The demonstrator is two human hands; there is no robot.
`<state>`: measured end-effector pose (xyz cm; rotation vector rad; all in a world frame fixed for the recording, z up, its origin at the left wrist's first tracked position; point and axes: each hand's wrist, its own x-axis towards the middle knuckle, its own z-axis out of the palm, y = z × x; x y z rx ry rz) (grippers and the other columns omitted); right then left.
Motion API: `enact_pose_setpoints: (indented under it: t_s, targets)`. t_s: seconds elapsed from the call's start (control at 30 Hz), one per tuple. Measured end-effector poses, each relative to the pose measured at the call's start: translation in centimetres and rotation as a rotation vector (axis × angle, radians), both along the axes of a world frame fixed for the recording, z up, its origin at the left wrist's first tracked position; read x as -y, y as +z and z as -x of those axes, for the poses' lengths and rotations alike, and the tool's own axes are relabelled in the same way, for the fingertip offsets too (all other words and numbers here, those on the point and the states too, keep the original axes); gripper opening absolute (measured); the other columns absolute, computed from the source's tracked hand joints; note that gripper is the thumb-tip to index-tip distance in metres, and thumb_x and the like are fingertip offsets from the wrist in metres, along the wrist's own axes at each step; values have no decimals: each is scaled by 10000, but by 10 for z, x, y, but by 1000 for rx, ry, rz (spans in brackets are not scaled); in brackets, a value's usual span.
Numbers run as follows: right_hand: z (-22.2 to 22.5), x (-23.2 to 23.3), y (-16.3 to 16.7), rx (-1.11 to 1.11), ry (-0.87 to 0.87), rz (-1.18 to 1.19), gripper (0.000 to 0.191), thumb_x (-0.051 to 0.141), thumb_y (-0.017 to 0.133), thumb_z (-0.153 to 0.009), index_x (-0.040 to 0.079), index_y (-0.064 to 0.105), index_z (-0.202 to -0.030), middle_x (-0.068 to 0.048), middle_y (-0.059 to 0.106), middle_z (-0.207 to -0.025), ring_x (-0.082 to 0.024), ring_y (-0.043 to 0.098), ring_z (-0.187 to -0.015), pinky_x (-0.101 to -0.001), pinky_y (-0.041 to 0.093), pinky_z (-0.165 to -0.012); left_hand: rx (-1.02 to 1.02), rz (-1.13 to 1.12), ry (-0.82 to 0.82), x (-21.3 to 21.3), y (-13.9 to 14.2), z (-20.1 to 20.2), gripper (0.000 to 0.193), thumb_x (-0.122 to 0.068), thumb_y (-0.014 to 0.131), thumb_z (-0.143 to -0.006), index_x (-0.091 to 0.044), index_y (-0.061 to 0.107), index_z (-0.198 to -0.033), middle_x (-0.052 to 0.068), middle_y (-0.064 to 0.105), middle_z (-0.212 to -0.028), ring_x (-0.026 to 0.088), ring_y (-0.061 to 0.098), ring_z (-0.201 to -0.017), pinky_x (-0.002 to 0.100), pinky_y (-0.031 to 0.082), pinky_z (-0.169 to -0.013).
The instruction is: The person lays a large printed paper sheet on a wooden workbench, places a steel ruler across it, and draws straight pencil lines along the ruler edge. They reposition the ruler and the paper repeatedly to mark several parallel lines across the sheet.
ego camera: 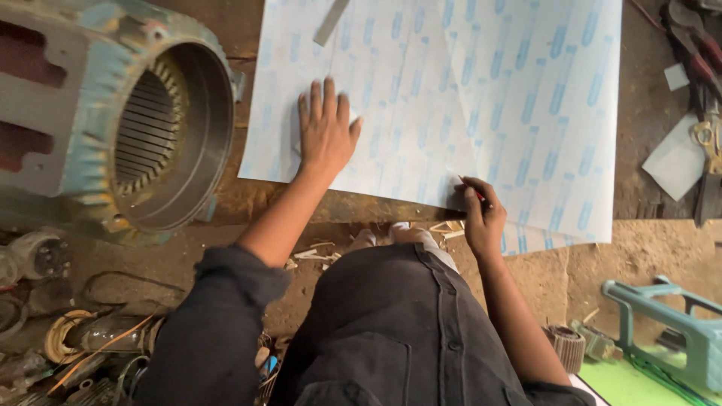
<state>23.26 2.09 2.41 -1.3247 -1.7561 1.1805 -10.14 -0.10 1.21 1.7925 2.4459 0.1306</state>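
right hand [483, 219] closed around a red pen [474, 192], tip at the near edge of the white sheet [421, 113] | left hand [326, 129] open, fingers spread, pressed flat on the sheet further up | sheet: large, white, rows of pale blue marks, lying on the worn workbench [647, 98] | motor housing [128, 120] to the left, beside the sheet

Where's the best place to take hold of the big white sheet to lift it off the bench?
Probably the sheet's near edge right of the right hand, where it overhangs the bench. Come from below and in front, pinching it there; elsewhere it lies flat, and the left hand presses it down.
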Motion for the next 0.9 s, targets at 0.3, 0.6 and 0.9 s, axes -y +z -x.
enact_pose_setpoints:
  t_s: [0.3,0.6,0.9]
  targets:
    - [-7,-6,7,471,142,-415,308,124,510,-1059,48,623,-1335,-121,644,-1439,-347,502,-1363,-475,469,-1124,-14,-237,-55,-101,-7,41,720,-401,574,-1054,59,349,-1561,258,275,-1641,443,240,-1510,615,200,-1199]
    - [-22,-12,-5,571,162,-476,382,122,492,-1050,66,573,-1419,-122,549,-1568,-392,385,-1523,-501,310,-1228,219,73,-311,-5,5,-103,475,-355,560,-1107,-50,527,-1470,151,497,-1515,331,346,-1526,547,229,-1345]
    - [-31,-18,-10,609,198,-392,609,475,645,-1001,80,523,-1448,-109,552,-1542,-384,346,-1517,-538,259,-1209,211,77,-226,-26,0,-98,865,-495,637,-936,51,341,-1537,232,234,-1653,338,226,-1534,499,173,-1270]
